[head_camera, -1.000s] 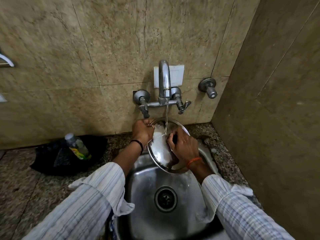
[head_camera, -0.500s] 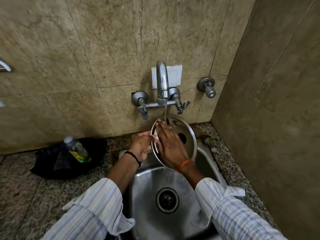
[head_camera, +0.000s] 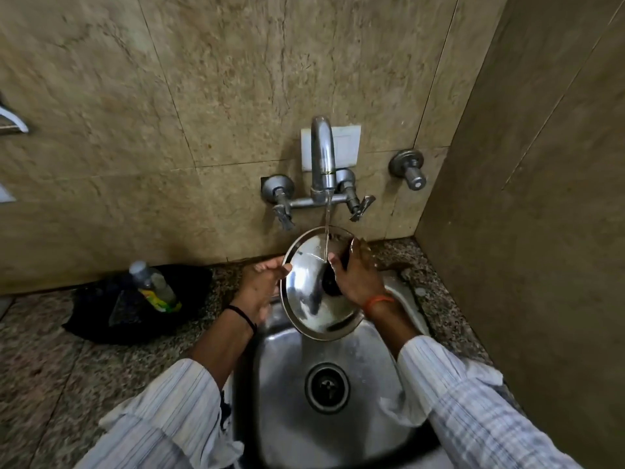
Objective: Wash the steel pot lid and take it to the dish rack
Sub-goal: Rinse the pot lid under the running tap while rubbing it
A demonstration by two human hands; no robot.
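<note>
The round shiny steel pot lid [head_camera: 304,292] is held tilted above the steel sink [head_camera: 372,384], under the chrome wall tap [head_camera: 323,157] and its thin stream. The left hand [head_camera: 260,286] pinches its left rim; the right hand [head_camera: 358,279] curls round its right edge, thumb on its face

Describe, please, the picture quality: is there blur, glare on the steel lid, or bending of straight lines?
Head view: the wide-angle lens bends the tile joints and side wall; head view: light is dim and warm, darker toward the corners; head view: the steel pot lid shows bright glare patches and dark reflections; head view: the bottle and left sleeve look soft, the tap sharper.
</note>
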